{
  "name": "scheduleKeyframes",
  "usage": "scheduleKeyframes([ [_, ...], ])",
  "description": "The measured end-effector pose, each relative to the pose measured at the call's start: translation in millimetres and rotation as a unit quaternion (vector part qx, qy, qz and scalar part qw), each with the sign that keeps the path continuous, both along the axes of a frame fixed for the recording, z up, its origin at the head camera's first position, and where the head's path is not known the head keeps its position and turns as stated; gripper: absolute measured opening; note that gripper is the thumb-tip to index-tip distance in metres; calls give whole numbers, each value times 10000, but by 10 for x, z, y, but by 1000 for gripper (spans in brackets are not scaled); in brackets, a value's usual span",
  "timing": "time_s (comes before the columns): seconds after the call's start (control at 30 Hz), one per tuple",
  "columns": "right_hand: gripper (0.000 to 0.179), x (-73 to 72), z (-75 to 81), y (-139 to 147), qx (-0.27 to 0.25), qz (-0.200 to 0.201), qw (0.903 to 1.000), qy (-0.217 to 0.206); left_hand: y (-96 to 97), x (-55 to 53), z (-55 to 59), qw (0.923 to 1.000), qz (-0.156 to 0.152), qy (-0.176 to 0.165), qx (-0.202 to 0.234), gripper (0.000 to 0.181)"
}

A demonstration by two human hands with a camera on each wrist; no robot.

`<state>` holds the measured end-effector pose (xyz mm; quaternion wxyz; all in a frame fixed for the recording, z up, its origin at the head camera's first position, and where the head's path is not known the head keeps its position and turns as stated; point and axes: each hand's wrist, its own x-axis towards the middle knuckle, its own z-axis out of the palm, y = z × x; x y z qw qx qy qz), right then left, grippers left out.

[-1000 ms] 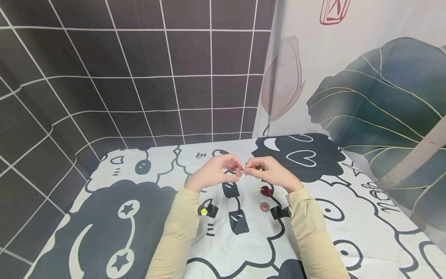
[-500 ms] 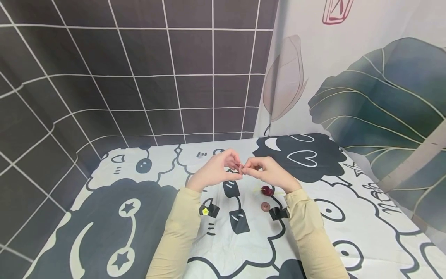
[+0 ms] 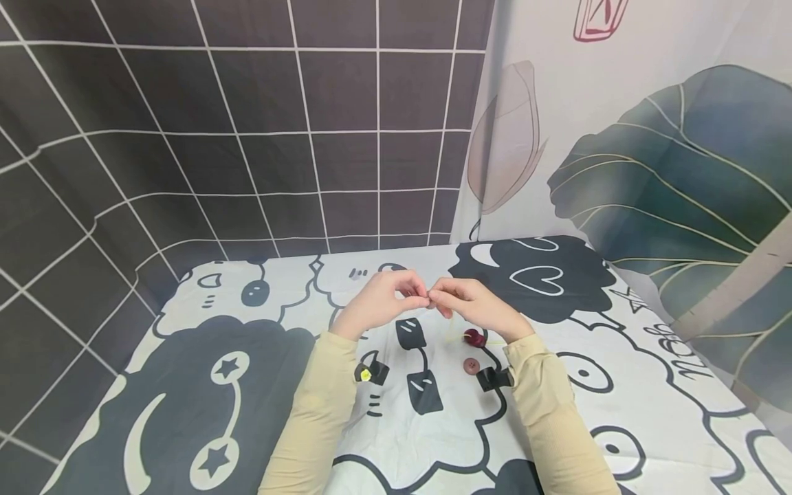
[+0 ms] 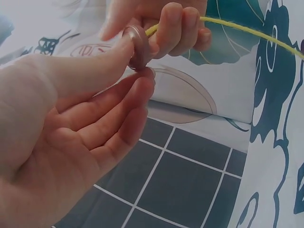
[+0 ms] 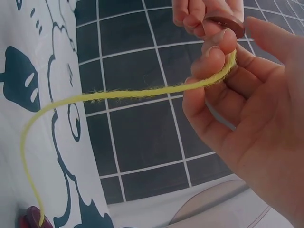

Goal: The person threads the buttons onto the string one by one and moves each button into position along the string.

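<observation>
Left hand [image 3: 379, 300] pinches a round brown button [image 4: 140, 49]; right hand [image 3: 475, 306], at three o'clock, loosely curled round fuzzy yellow yarn [image 5: 142, 92], has closed in: I judge threading underway.

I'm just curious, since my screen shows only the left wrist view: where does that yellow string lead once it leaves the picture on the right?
Observer: In the right wrist view, the yellow yarn runs from the right hand to what looks like a dark red button.
Visitor: Is there another like the brown button pinched by the left hand?
Observer: Yes, the head view shows a loose brown button lying on the patterned cloth.
Visitor: And what covers the person's arms?
Observer: The head view shows long beige sleeves.
</observation>
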<state>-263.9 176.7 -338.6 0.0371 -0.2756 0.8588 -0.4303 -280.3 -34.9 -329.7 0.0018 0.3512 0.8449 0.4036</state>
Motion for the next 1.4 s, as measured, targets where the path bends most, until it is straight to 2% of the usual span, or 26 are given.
scheduleKeyframes([
  [0.23,16,-21,-18,9,31,-20,10000,57,9,19,17,9994,-66,165,-284,5],
  [0.4,13,-18,-12,11,-20,-126,9999,44,20,23,8,9991,-111,162,-388,6],
  [0.63,13,-26,-22,23,-89,-457,9989,-26,7,27,23,9989,59,60,-451,8],
  [0.87,14,-22,-48,73,-184,-514,9985,-93,-70,28,35,9972,355,11,-662,7],
  [1.07,13,-57,-67,186,137,-514,9986,-75,-173,56,88,9954,486,103,-816,8],
  [1.17,12,-94,-94,259,384,-380,9985,-81,-232,77,133,9943,536,140,-908,8],
  [1.23,10,-116,-124,305,483,-247,9983,-195,-274,95,161,9935,468,183,-1020,8],
  [1.4,10,-133,-217,401,632,84,9943,-852,-361,143,212,9892,139,247,-1440,7],
])
